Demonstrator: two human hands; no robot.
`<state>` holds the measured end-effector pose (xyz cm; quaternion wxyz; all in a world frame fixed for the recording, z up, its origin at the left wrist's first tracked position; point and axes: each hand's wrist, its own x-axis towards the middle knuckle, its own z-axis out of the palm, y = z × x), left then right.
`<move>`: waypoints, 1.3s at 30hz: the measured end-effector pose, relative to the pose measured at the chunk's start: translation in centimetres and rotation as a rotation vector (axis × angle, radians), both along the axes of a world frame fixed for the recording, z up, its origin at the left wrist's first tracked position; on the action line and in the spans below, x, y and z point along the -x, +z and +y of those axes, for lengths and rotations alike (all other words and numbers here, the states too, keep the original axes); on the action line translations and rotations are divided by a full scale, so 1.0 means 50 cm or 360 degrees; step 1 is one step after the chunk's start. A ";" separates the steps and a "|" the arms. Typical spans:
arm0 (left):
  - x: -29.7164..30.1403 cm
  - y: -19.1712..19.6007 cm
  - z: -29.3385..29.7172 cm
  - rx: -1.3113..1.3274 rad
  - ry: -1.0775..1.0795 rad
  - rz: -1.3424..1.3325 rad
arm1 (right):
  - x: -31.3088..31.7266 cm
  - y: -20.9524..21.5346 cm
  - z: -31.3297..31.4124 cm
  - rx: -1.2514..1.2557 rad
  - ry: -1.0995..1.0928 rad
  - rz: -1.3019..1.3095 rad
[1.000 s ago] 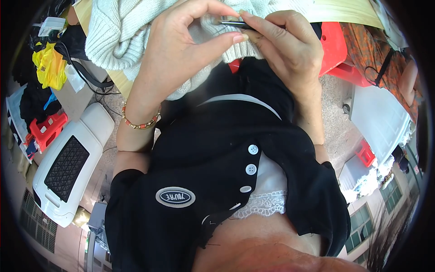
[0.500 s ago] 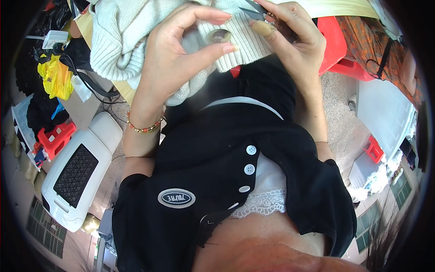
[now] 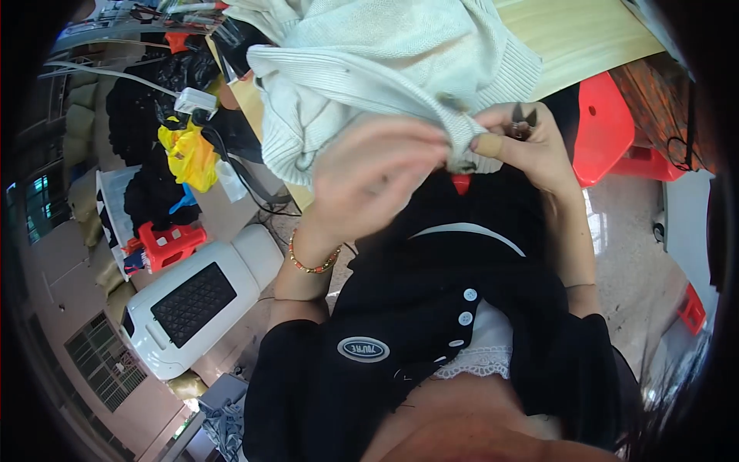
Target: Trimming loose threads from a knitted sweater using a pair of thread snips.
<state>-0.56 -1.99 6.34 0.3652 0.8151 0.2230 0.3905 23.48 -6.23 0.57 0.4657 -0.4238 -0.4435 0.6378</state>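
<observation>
A cream knit cardigan [image 3: 385, 58] with ribbed edges lies over the near edge of the table and hangs toward my lap. My right hand [image 3: 531, 146] is closed around small thread snips [image 3: 523, 119], whose dark blades point up past the fingers. Its thumb, wrapped in a tan cover, presses on the cardigan's ribbed band. Smeared by motion, my left hand [image 3: 377, 177] is beside that band on its left, and its fingers cannot be made out clearly. A blurred dark button [image 3: 453, 102] shows on the band between the hands.
The wooden table [image 3: 577, 35] extends to the far right. Red plastic stools [image 3: 604, 131] stand at the right, another red stool [image 3: 171, 245] at the left. A white padded case-like unit [image 3: 204, 300], a yellow bag [image 3: 188, 158] and a white power adapter [image 3: 196, 102] with cables are at the left.
The view has shifted left. My left hand, earlier apart from the knit with thumb and fingers spread around a button, is now blurred near the band. My right thumb now presses on the knit.
</observation>
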 end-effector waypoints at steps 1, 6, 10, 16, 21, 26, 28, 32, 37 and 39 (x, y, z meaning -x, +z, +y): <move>0.014 -0.003 0.013 -0.0227 0.0307 0.0052 | -0.011 0.010 -0.006 -0.0003 -0.0075 -0.0035; 0.096 -0.003 0.116 -0.0490 0.1074 0.0437 | -0.133 -0.018 -0.014 -0.0272 -0.0569 0.1015; 0.119 -0.034 0.175 0.0430 0.0920 0.0156 | -0.209 -0.024 -0.001 -0.0204 -0.0986 0.1179; 0.101 -0.002 0.172 0.0880 0.0830 0.0026 | -0.227 -0.089 -0.022 -0.0207 -0.0770 0.1188; 0.113 -0.004 0.169 0.0859 0.0804 0.0012 | -0.261 -0.132 -0.014 0.0032 -0.1127 0.0517; 0.151 0.012 0.164 0.0937 0.0749 -0.0055 | -0.250 -0.125 0.026 0.0051 -0.1066 0.0072; 0.158 0.012 0.161 0.0919 0.0778 0.0039 | -0.234 -0.114 0.034 0.0007 -0.1123 -0.0035; 0.168 0.010 0.155 0.0881 0.0743 -0.0136 | -0.162 -0.059 0.028 -0.0371 -0.1074 -0.0533; 0.177 0.003 0.158 0.0941 0.0786 -0.0438 | -0.108 -0.034 0.038 -0.0611 -0.0886 -0.0647; 0.179 0.003 0.160 0.0946 0.0824 -0.0542 | -0.098 -0.037 0.042 -0.0679 -0.0897 -0.0738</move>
